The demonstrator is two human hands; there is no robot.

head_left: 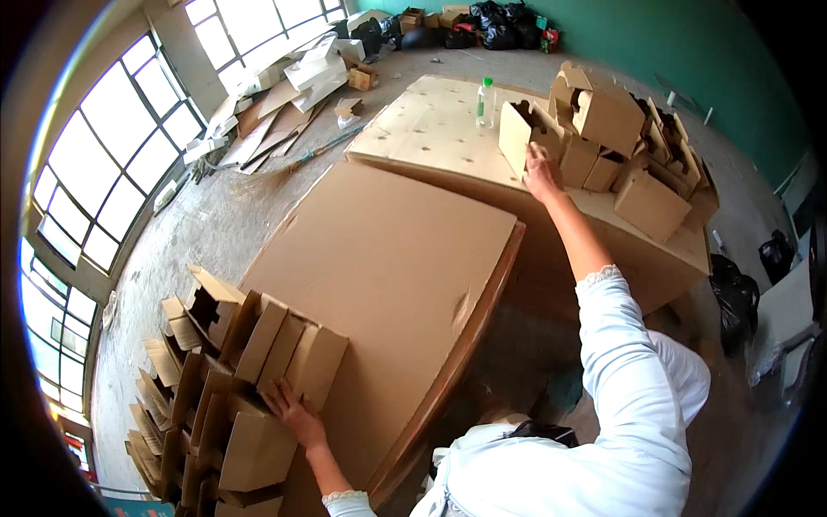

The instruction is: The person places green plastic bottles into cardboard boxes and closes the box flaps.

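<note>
while the right hand (542, 175), grip unclear, touches an open carton (515, 138) on the plywood top (426, 121), pressure from the splayed left hand (295, 420) could tip stacked cartons (257, 450) off the cardboard surface's (388, 250) left edge.

Likely packing workshop: stacked cartons (258, 452), grey floor (202, 233), black bags (500, 36).

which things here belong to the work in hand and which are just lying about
Apparently in use:
open carton at right hand
carton pile beside it
cartons at left hand

Seemingly lying about:
green-capped bottle
broom
black bags
flat cardboard
</note>
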